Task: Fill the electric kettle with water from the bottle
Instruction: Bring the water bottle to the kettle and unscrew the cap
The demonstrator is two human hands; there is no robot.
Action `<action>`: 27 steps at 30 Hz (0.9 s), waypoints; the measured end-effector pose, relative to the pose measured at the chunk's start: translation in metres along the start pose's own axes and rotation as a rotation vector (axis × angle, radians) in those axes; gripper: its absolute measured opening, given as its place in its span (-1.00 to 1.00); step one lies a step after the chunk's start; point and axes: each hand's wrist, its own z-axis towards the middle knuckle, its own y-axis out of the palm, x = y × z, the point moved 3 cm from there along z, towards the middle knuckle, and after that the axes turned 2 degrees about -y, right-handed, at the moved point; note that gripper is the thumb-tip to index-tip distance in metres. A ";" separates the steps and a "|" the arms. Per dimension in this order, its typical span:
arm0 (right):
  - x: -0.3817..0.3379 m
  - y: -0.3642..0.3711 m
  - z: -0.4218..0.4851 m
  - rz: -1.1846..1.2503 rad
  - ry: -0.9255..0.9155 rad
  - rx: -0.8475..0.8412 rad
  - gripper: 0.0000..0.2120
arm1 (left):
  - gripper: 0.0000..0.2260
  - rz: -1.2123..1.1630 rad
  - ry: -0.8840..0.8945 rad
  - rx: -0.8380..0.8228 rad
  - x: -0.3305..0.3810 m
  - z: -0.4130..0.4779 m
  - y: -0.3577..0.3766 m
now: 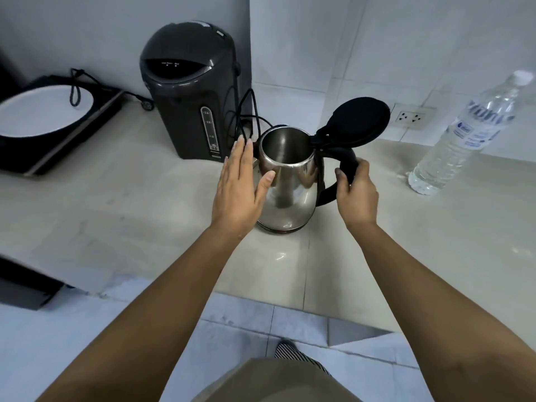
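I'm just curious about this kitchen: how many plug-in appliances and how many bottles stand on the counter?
Appliances: 3 (kettle, hot-water pot, hotplate)
Bottles: 1 (water bottle)
Total: 4

One kettle (pixel 285 184), one bottle (pixel 464 134), one thermo pot (pixel 188 91), one hotplate (pixel 43 123), two hands (pixel 237 190) (pixel 358 195)

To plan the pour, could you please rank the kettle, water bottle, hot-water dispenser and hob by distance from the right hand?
1. kettle, handle gripped by the right hand
2. water bottle, to the right
3. hot-water dispenser, back left
4. hob, far left
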 end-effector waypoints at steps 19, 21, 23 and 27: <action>-0.029 0.057 -0.047 0.101 0.099 -0.234 -0.75 | -0.28 0.136 -0.067 -0.041 -0.052 -0.057 -0.034; -0.033 0.062 -0.041 0.109 0.105 -0.264 -0.75 | -0.30 0.155 -0.076 -0.034 -0.054 -0.058 -0.034; -0.039 0.067 -0.035 0.118 0.106 -0.289 -0.74 | -0.32 0.173 -0.087 -0.031 -0.056 -0.059 -0.033; -0.046 0.074 -0.028 0.102 0.134 -0.311 -0.74 | -0.31 0.199 -0.103 -0.035 -0.059 -0.057 -0.032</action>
